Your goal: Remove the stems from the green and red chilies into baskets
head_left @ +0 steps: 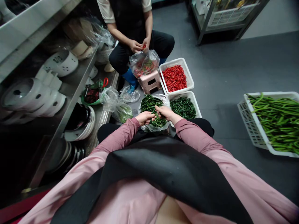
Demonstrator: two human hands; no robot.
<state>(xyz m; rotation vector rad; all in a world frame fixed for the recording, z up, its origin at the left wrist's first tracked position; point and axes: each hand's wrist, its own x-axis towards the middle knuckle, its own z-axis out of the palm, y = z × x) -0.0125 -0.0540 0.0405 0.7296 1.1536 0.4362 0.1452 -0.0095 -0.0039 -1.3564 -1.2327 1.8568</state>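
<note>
My left hand (146, 118) is closed, thumb and fingertips pinched together, over a clear plastic bag (165, 100) of thin green chilies (149, 102). Close to its right, my right hand (164, 112) is also closed in a pinch, and the two sets of fingertips almost meet. A small green chili seems to be between them; its exact outline is hard to make out. Just right of the bag stands a white basket (198, 107) of dark green chilies (183, 108). Behind that, another white basket (190, 81) holds red chilies (174, 78).
Opposite me a seated person (130, 21) handles red chilies above a bag (145, 63) on a pink stool (149, 81). A metal shelf (77, 99) with white bowls runs along the left. At right is a basket (259, 130) of long green peppers (277, 121).
</note>
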